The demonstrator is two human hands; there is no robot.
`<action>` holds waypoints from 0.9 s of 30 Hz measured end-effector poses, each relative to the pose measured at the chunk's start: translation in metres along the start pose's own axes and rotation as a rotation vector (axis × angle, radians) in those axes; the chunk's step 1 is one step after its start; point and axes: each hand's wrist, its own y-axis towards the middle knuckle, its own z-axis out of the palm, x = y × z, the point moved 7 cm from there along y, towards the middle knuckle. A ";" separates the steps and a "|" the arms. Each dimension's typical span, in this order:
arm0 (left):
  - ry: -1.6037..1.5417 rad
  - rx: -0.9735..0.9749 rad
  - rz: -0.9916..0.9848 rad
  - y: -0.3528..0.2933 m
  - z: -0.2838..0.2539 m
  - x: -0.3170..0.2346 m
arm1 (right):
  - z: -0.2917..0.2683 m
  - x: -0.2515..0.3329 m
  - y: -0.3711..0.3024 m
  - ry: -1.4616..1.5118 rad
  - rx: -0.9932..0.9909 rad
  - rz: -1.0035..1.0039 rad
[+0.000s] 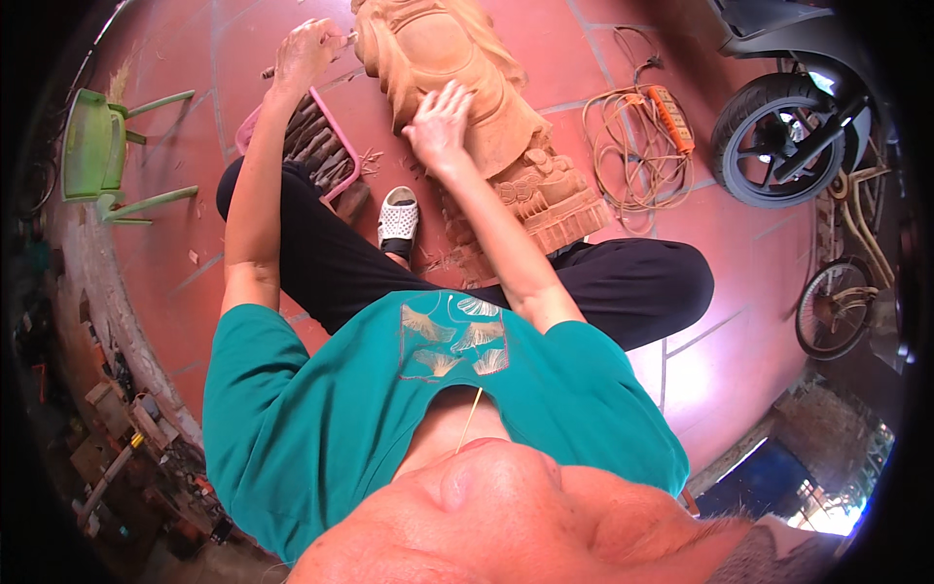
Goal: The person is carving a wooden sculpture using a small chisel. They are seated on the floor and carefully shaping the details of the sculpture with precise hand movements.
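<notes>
Wooden carving is lying flat | right hand, spread wide, is seemingly steadying it | left hand is gripping a slim tool

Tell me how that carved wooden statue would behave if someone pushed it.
The carved wooden statue looks large and thick, so it is probably heavy and stiff. Its broad, irregular shape seems unlikely to roll. Fine relief on its base might chip if knocked.

Free room right of my right hand: strip of floor tile between wood carving and coiled cable; power strip and motorbike wheel bar way farther right. Left of carving, pink basket and sandalled foot obstruct; gap open between basket and green chair
</notes>
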 end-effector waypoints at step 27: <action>0.010 -0.325 0.027 -0.013 -0.038 0.008 | -0.015 -0.058 0.030 0.208 -0.451 0.070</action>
